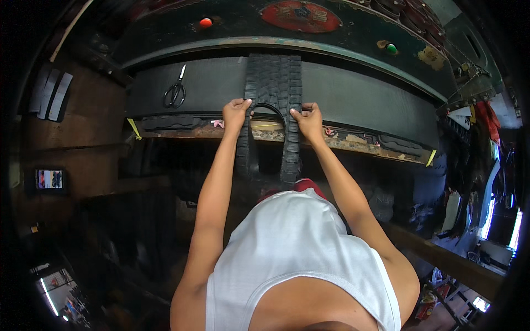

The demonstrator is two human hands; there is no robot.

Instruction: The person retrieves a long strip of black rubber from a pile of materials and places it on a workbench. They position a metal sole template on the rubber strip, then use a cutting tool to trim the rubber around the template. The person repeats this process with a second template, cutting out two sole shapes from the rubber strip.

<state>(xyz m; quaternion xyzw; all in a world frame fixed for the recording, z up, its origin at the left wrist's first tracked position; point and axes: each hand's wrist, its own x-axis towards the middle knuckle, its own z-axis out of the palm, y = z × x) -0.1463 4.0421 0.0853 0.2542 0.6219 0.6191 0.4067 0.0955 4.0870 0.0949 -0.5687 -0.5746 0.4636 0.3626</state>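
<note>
while your arms stretch forward, the black treaded rubber tyre strip [274, 83] lies across the desk [353, 88] between your hands and hangs over its front edge. your left hand [236, 113] pinches the strip's left edge, and your right hand [308, 118] grips its right edge. there is one strip, and one pair of steel scissors [176, 90] well to the left. the desk is dark and worn, in a dim, cluttered workshop.
</note>
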